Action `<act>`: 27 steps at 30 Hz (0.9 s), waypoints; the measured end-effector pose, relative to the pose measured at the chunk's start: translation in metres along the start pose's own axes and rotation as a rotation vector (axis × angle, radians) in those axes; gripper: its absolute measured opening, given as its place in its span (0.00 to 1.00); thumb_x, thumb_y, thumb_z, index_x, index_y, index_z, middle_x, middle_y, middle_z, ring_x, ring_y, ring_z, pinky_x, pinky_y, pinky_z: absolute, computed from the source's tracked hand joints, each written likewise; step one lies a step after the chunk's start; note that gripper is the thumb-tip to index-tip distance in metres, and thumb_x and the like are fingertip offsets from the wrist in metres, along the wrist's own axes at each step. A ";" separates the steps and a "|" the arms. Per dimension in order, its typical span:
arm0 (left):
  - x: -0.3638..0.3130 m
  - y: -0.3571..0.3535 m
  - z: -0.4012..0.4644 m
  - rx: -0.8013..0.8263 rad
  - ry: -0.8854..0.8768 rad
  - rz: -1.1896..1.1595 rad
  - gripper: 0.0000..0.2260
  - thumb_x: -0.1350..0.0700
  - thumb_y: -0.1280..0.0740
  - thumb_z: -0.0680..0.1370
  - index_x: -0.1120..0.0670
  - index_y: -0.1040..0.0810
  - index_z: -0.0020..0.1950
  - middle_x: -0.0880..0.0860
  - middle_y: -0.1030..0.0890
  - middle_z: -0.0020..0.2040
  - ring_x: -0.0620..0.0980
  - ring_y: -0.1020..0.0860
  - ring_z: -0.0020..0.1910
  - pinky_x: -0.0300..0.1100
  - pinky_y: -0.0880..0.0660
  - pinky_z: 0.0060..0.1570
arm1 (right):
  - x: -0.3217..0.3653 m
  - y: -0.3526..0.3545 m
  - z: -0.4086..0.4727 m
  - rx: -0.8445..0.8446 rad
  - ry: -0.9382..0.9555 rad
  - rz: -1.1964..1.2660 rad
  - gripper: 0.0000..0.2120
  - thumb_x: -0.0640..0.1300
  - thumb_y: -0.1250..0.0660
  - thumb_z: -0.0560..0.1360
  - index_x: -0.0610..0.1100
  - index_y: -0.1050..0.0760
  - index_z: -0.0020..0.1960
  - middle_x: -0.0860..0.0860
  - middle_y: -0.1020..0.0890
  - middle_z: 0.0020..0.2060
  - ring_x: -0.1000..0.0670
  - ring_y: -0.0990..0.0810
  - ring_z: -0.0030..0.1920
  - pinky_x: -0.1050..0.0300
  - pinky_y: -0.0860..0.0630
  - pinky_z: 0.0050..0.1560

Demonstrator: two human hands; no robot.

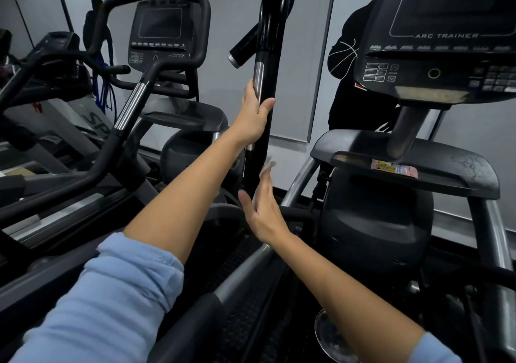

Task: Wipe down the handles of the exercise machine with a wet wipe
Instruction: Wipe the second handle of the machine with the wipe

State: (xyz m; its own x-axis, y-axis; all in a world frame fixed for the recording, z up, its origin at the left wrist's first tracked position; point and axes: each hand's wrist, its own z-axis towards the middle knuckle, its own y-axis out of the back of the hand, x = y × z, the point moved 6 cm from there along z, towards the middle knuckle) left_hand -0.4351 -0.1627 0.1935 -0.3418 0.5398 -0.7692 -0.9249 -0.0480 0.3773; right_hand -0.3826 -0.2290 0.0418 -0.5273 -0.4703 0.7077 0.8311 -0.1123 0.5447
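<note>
A: In the head view, where does the left hand [255,111] sit?

B: It grips the tall black handle [268,64] of the exercise machine, fingers wrapped behind the bar and thumb curled across its front, right over the silver sensor strip [258,78].

A: And the right hand [262,206]?

B: Lower on the same bar. Its fingers are straight and held together, the thumb spread off to the left, and the flat of the fingers presses a white wet wipe [266,167] against the handle. Only a crumpled edge of the wipe shows past the fingertips.

A: Anything else on that machine?

B: Its console [438,36] hangs at upper right, with "ARC TRAINER" printed under the dark screen. Below it is a black tray [460,173] holding a pink packet [396,168].

A: And around it?

B: A second machine [164,53] stands to the left with its own screen and curved grips. Both forearms are bare, with light blue sleeves [111,293] pushed up.
</note>
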 end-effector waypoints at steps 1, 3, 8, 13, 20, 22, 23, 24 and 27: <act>0.000 0.000 0.000 -0.001 -0.001 0.001 0.28 0.56 0.44 0.81 0.59 0.54 0.76 0.57 0.43 0.75 0.53 0.43 0.75 0.52 0.44 0.74 | 0.004 0.003 0.003 -0.016 -0.006 0.028 0.42 0.65 0.50 0.75 0.53 0.78 0.71 0.54 0.64 0.75 0.61 0.58 0.72 0.59 0.50 0.68; 0.000 0.000 0.000 -0.006 -0.002 0.000 0.28 0.56 0.44 0.81 0.59 0.54 0.76 0.57 0.43 0.76 0.53 0.43 0.75 0.53 0.44 0.74 | 0.001 0.001 -0.001 -0.023 0.000 0.031 0.42 0.66 0.50 0.74 0.53 0.77 0.72 0.54 0.62 0.76 0.63 0.57 0.69 0.60 0.51 0.68; 0.000 0.000 -0.001 -0.004 -0.002 -0.003 0.28 0.56 0.44 0.81 0.59 0.55 0.76 0.57 0.45 0.76 0.53 0.45 0.75 0.53 0.45 0.75 | -0.024 -0.017 -0.028 0.029 0.046 -0.129 0.39 0.72 0.57 0.72 0.59 0.80 0.67 0.55 0.69 0.73 0.56 0.63 0.75 0.50 0.53 0.77; 0.000 0.000 -0.001 0.008 0.007 -0.009 0.28 0.56 0.43 0.81 0.59 0.55 0.76 0.58 0.43 0.75 0.54 0.43 0.75 0.53 0.43 0.74 | 0.005 -0.015 -0.001 -0.143 0.154 -0.272 0.36 0.60 0.53 0.77 0.54 0.76 0.72 0.50 0.74 0.72 0.45 0.57 0.77 0.48 0.30 0.65; -0.002 0.001 -0.005 0.009 0.006 -0.020 0.28 0.56 0.43 0.81 0.59 0.55 0.76 0.57 0.43 0.76 0.53 0.43 0.75 0.52 0.44 0.74 | -0.034 -0.031 -0.035 -0.161 0.281 -0.488 0.33 0.50 0.46 0.80 0.50 0.64 0.76 0.48 0.63 0.75 0.39 0.50 0.75 0.40 0.24 0.59; -0.002 0.002 -0.006 0.007 0.003 -0.023 0.28 0.57 0.43 0.81 0.59 0.54 0.76 0.57 0.42 0.75 0.53 0.42 0.74 0.51 0.43 0.74 | -0.023 -0.028 -0.024 -0.200 0.303 -0.489 0.31 0.49 0.46 0.80 0.46 0.57 0.77 0.44 0.59 0.76 0.38 0.51 0.75 0.41 0.27 0.63; -0.002 0.001 -0.006 0.007 0.005 -0.027 0.28 0.57 0.43 0.81 0.59 0.54 0.76 0.58 0.42 0.75 0.54 0.42 0.74 0.52 0.43 0.74 | -0.013 -0.024 -0.015 -0.226 0.306 -0.487 0.29 0.48 0.46 0.80 0.44 0.54 0.77 0.42 0.56 0.76 0.37 0.51 0.75 0.41 0.27 0.63; -0.002 0.001 -0.006 0.007 0.007 -0.029 0.28 0.57 0.43 0.81 0.59 0.54 0.76 0.58 0.42 0.75 0.54 0.42 0.74 0.52 0.43 0.74 | -0.004 -0.020 -0.005 -0.246 0.301 -0.488 0.28 0.48 0.46 0.80 0.43 0.52 0.77 0.42 0.54 0.76 0.37 0.51 0.75 0.42 0.27 0.63; -0.002 0.000 -0.007 0.007 0.011 -0.024 0.28 0.57 0.43 0.81 0.59 0.54 0.76 0.58 0.42 0.75 0.54 0.41 0.74 0.51 0.43 0.74 | 0.005 -0.019 0.005 -0.241 0.278 -0.492 0.28 0.47 0.46 0.80 0.44 0.51 0.77 0.46 0.56 0.77 0.37 0.51 0.75 0.43 0.26 0.61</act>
State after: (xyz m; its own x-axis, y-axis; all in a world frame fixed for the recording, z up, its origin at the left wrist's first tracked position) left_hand -0.4362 -0.1697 0.1913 -0.3213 0.5314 -0.7838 -0.9316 -0.0290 0.3623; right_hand -0.4018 -0.2250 0.0370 -0.8204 -0.5199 0.2381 0.5359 -0.5536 0.6375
